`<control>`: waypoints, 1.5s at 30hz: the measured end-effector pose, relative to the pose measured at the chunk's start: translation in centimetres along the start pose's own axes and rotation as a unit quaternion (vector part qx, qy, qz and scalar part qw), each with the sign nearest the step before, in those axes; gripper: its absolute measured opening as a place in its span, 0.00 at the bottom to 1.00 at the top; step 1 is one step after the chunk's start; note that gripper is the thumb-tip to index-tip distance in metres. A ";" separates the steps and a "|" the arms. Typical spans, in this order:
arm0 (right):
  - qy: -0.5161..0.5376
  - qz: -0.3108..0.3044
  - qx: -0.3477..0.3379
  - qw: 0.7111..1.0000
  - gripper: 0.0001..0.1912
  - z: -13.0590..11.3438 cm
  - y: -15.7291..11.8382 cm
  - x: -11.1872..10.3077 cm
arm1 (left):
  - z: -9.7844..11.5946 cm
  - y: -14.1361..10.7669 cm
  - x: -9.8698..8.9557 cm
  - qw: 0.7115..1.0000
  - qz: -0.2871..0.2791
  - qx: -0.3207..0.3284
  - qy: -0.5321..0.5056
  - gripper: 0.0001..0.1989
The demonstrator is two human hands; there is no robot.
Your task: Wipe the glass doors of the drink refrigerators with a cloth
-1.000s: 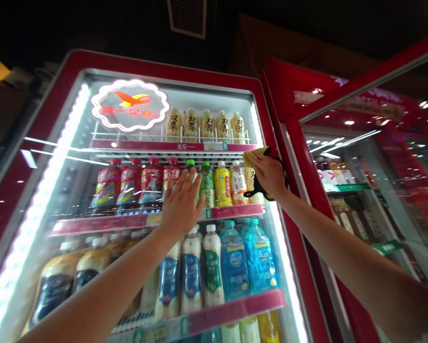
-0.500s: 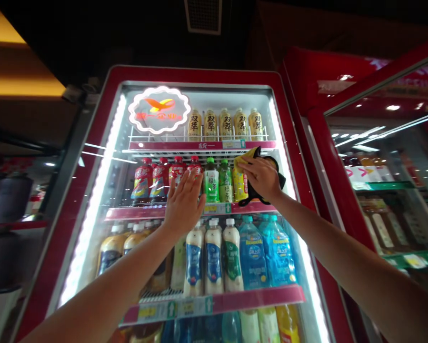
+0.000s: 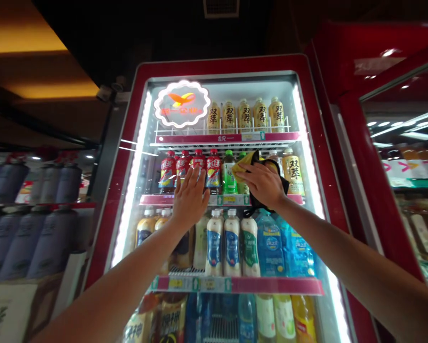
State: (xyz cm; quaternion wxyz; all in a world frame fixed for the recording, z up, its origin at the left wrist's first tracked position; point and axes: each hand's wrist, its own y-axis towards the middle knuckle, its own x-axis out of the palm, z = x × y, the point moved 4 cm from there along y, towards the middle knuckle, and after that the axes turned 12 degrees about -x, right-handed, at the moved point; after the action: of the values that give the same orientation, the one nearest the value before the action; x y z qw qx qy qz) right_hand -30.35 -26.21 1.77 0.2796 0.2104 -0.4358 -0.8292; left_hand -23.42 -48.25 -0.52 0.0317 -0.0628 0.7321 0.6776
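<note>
A yellow and black cloth (image 3: 245, 166) is under my right hand (image 3: 264, 185), bunched beneath the fingers against the glass door of a lit red drinks fridge (image 3: 130, 157). Its dark edge hangs below and to the right of the hand. My left hand (image 3: 191, 197) lies flat on the same glass, fingers stretched upward and nothing in it. Behind the glass, red-capped bottles (image 3: 213, 169) and a green tea bottle (image 3: 230, 172) stand on the second shelf. White-capped bottles (image 3: 232, 243) and blue bottles (image 3: 271, 243) fill part of the shelf below.
A glowing scalloped logo (image 3: 182, 104) marks the door's upper left. Against the fridge's right side stands another red cooler (image 3: 363, 105) with bottles inside. Several grey-purple bottles (image 3: 51, 243) line a shelf on the left. A ceiling vent (image 3: 221, 7) is overhead.
The camera view has shifted, so the fridge sits further right in the picture. My right hand and the cloth have slid left across the glass, closer to my left hand.
</note>
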 end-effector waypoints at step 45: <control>-0.015 -0.064 -0.113 0.991 0.24 -14.0 12.3 8.6 | -18.0 -1.9 -1.0 0.997 -0.009 0.004 0.074 0.34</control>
State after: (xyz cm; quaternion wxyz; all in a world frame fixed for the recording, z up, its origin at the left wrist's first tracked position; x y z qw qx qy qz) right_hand -25.09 -45.91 3.78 0.2414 0.1927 -0.3288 -0.8925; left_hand -21.45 -66.27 -0.82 -0.0164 -0.1191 0.7347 0.6676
